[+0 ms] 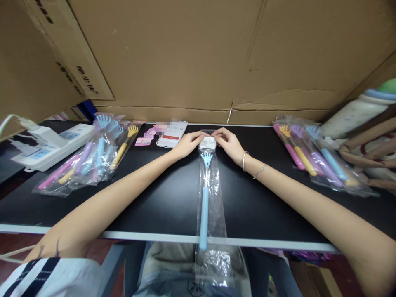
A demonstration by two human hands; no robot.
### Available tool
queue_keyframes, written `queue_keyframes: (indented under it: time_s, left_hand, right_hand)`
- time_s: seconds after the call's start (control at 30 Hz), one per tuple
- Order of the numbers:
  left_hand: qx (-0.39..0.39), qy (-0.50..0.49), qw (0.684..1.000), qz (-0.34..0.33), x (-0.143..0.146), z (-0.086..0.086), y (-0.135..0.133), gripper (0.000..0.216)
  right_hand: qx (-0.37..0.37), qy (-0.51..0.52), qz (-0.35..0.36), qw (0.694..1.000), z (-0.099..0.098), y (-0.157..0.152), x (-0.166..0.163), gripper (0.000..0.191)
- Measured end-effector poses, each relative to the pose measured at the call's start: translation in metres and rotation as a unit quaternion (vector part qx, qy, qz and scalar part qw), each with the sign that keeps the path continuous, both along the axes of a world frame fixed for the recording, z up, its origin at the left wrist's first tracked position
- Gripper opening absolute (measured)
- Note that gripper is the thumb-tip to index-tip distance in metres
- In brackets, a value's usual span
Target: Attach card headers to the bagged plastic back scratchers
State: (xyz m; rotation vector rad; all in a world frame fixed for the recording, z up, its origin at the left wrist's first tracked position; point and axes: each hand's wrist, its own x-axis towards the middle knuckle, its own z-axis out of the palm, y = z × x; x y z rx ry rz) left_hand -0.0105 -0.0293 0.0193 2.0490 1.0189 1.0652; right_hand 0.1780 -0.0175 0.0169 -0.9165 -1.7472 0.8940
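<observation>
A light blue back scratcher (pixel 204 214) in a clear plastic bag (pixel 218 206) lies straight in front of me, its claw end away from me. The bag's lower end hangs over the table's front edge. At the bag's far end is a small white printed label (pixel 208 143). My left hand (pixel 190 144) is closed at the label's left edge, fingertips on it. My right hand (pixel 230 145) has bent fingers closed at the label's right edge, a bracelet at its wrist. The fingertips partly cover the label's sides, so how it joins the bag cannot be made out.
Bagged back scratchers (pixel 99 152) lie piled at left, beside a white power strip (pixel 52 146). More bagged back scratchers (pixel 315 154) lie at right, near a pale bottle (pixel 355 113). A phone (pixel 171 135) and pink cards (pixel 144 141) lie behind my left hand. Cardboard (pixel 185 53) walls the back.
</observation>
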Motion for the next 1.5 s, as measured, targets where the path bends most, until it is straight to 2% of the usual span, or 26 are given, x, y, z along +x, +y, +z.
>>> queue_keyframes:
  time_s: [1.13, 1.5]
  left_hand:
    - [0.009, 0.001, 1.0, -0.017, -0.0011, 0.0022, -0.0027, 0.033]
    - [0.002, -0.011, 1.0, -0.023, -0.0013, -0.0017, 0.0021, 0.034]
  right_hand:
    - [-0.025, -0.007, 0.028, 0.999, -0.0018, 0.0043, 0.0023, 0.016]
    - [-0.032, -0.02, 0.024, 0.999, 0.0002, 0.0019, 0.0025, 0.017]
